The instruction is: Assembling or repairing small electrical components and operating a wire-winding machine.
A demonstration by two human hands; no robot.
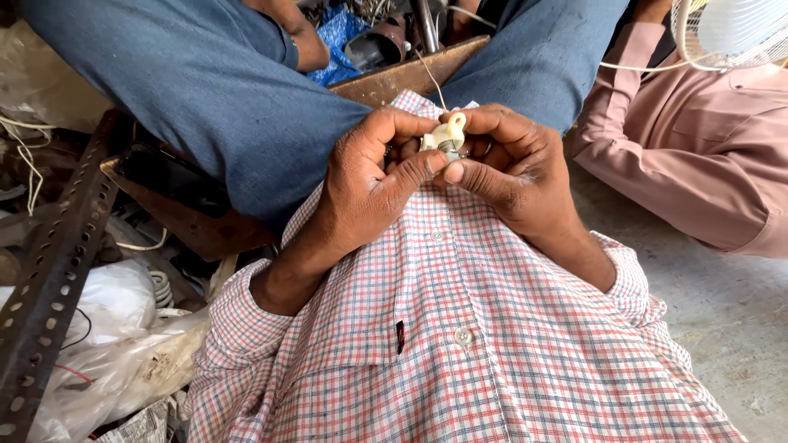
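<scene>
Cream-coloured small plastic fitting with a metal threaded core (446, 135) is being held just above the wearer's checked shirt (460, 328), between both hands, in front of the blue-trousered knees (238, 90). Left hand (369, 180) is curling closed around the fitting, its thumb pressing along the lower side. Right hand (509, 168) is pinching the fitting from the other side, fingers bent tight. A thin white wire (431, 78) is running up from the part. Judging by the grip, the part is mid-handling; how much is finished cannot be told. Slotted steel angle bar (49, 279) is lying at left; a white fan (730, 33) is standing at upper right.
</scene>
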